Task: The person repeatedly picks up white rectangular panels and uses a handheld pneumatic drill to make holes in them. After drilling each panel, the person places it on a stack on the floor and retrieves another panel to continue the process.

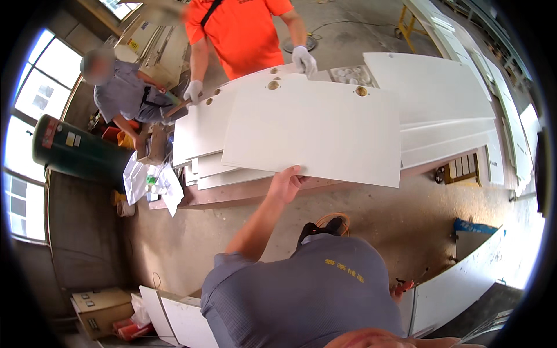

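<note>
My left hand (285, 183) pinches the near edge of a large white panel (313, 130), thumb on top. This panel lies over other white panels and has a round hole (361, 91) near its far right corner. To the right of my body, mostly hidden behind it, a small part of what looks like my right hand (397, 294) shows beside a red object (407, 285). Its fingers cannot be made out. Across the stack, a co-worker in an orange shirt (241, 35) has white-gloved hands (303, 61) at the panels' far edge.
More white panels (441, 93) lie stacked on the right. Another person in grey (125, 87) is at the far left, near a dark green tank (81, 145). White sheeting (134, 178) hangs at the table's left end. Panels (458, 284) stand at lower right; a cardboard box (103, 310) sits lower left.
</note>
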{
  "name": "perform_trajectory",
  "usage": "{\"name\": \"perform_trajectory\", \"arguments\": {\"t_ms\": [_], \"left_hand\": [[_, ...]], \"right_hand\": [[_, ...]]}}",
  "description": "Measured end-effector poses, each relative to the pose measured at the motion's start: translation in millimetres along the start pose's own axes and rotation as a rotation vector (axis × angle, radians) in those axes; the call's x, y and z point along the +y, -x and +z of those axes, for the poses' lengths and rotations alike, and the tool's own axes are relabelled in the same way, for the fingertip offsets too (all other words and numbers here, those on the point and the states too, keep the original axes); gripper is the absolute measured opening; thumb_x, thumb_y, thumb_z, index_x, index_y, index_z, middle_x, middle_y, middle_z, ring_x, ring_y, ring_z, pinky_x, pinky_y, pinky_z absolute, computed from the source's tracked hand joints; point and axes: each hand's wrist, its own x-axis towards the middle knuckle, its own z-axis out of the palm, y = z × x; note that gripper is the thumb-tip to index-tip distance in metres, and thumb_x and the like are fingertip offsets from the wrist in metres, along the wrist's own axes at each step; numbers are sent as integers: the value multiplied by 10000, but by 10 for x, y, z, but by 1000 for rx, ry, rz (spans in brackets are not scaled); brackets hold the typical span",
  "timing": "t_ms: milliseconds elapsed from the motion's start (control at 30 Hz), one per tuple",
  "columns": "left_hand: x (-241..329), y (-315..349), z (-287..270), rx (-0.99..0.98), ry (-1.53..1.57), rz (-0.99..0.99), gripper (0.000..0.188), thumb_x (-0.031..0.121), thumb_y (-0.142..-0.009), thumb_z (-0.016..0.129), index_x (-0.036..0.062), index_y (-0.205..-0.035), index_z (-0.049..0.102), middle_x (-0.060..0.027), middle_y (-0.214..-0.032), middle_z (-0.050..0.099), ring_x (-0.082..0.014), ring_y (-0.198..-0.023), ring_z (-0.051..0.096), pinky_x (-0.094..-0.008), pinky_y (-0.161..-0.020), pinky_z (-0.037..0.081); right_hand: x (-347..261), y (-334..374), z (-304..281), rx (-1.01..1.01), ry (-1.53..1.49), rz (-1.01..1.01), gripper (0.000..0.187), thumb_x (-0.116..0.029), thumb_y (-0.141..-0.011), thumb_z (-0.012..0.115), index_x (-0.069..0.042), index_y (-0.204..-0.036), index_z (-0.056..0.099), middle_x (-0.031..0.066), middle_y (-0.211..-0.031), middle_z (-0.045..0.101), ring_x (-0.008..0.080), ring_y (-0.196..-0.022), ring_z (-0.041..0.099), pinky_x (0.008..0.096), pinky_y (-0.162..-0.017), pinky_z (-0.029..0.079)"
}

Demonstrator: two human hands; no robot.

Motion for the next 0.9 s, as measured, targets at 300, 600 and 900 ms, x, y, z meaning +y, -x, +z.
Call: {"name": "perform_trajectory", "arguments": {"t_ms": [300,600,900], "left_hand": [[610,130,-955,234,52,269,137,133,-885,536,61,-969,616,-64,-1000,662,-224,-962,624,-415,-879,492],[985,-90,-1147,666,-120,140,427,429,-901,578,24,-1033,544,-96,-944,639,-203,-809,645,-335,-668,551],[973,-272,-894,948,-680,42,530,475,-895,551,-30,-736,543,-134,-566,573,-211,-437,550,-298,-434,446]], "right_hand": [[-421,-888,178,-241,539,78,337,-134,-857,618,-5,-1167,577,42,-756,608,118,-689,556,284,-589,443],[-746,-1421,572,-257,452,44,345,-197,-877,584,-26,-1176,559,39,-806,604,124,-718,561,300,-581,452],[-902,-2189,644,-302,312,29,358,-261,-897,550,-48,-1184,541,35,-857,600,131,-748,566,317,-573,462]]}}
